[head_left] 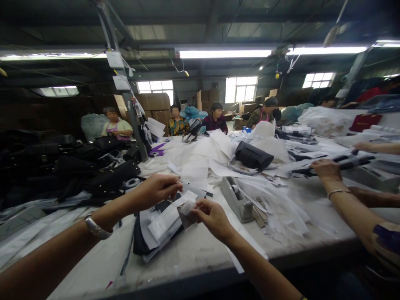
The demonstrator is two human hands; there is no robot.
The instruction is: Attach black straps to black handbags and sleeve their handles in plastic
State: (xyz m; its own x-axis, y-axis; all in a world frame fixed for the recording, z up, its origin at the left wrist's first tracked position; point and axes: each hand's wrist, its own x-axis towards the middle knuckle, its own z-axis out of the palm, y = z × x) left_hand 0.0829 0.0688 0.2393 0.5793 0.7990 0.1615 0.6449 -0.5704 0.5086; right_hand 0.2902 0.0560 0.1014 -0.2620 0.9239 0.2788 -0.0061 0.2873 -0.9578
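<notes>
**Small packet between my two hands, above the near desk edge**

Nearest the lens: my left wrist, with a metal bracelet (97, 228). Left hand (158, 189): fingertips pinched together; whatever is between them is too fine to tell. Right hand (210, 214): thumb and fingers gripping the right edge of a small pale packet (186, 209). The packet lies just left of the right hand and below-right of the left; the right is nearer. Beneath it: a white paper stack (161, 229) on the desk (193, 254). Tape dispenser (237, 200) beyond, to the right.

Glossy, crinkly: small clear plastic pouch (186, 208). Thin white paper sheets (200, 166): matt. Grey tape dispenser (238, 201): matt, prob. metal. Black handbags (106, 177): leather-like w/ dull sheen. Silver wrist bracelet (97, 228): shiny metal. Pale table (193, 254): matt, scuffed.
</notes>
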